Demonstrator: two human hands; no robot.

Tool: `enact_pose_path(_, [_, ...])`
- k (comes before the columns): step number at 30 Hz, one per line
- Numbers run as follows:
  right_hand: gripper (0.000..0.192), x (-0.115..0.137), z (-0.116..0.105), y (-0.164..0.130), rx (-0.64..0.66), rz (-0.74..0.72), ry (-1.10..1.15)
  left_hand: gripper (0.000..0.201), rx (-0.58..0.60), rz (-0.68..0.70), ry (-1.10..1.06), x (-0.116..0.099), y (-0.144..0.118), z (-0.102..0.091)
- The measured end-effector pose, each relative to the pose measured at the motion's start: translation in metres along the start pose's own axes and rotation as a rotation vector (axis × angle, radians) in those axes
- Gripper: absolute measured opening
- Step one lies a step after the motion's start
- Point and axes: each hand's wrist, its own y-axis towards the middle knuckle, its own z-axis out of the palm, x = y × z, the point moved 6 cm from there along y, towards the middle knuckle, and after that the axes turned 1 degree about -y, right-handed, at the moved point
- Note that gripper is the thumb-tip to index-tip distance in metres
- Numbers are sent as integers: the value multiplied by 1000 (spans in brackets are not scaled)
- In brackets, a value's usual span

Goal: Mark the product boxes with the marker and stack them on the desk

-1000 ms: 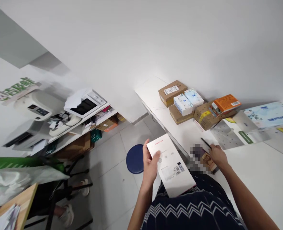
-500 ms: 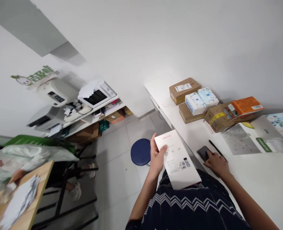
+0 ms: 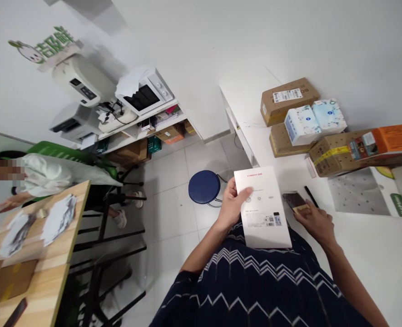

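Observation:
My left hand (image 3: 234,205) is closed on the edge of a flat white box (image 3: 264,234), thumb on top. Red lettering, small icons and a barcode label show on its face; its lower end rests against my dark patterned clothing. My right hand (image 3: 318,223) reaches over the white table (image 3: 364,254) to a smartphone (image 3: 293,199) lying there. Its fingertips touch the phone's near end, fingers bent but not wrapped around it. A thin black pen (image 3: 310,196) lies just beyond the phone. The phone's screen shows a tan patch near the fingers.
Cardboard boxes (image 3: 289,111), tissue packs (image 3: 305,125) and an orange box (image 3: 396,138) stand along the wall. A blue stool (image 3: 204,186) is on the floor. At left, another person's sleeve (image 3: 42,172) shows beside a wooden table (image 3: 56,254). A microwave (image 3: 144,97) sits on a shelf.
The view has shifted, bringing more of the wooden table in. The white box stands more upright in view. My right hand has drawn back slightly across the phone, whose screen now shows a tan patch.

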Motion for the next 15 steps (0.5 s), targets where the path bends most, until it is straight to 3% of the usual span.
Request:
enact_pose_path(3, [81, 11, -30, -5, 53, 100, 504, 50, 13, -10, -14, 0, -1, 1])
enact_pose_path(8, [61, 62, -88, -40, 228, 100, 1375, 57, 22, -16, -20, -1, -2, 2])
enact_pose_path(12, [70, 109, -125, -71, 285, -18, 1668, 53, 27, -66, -53, 1, -2, 7])
enact_pose_path(15, [70, 146, -122, -86, 566, -2, 1800, 51, 15, -52, -77, 0, 0, 11])
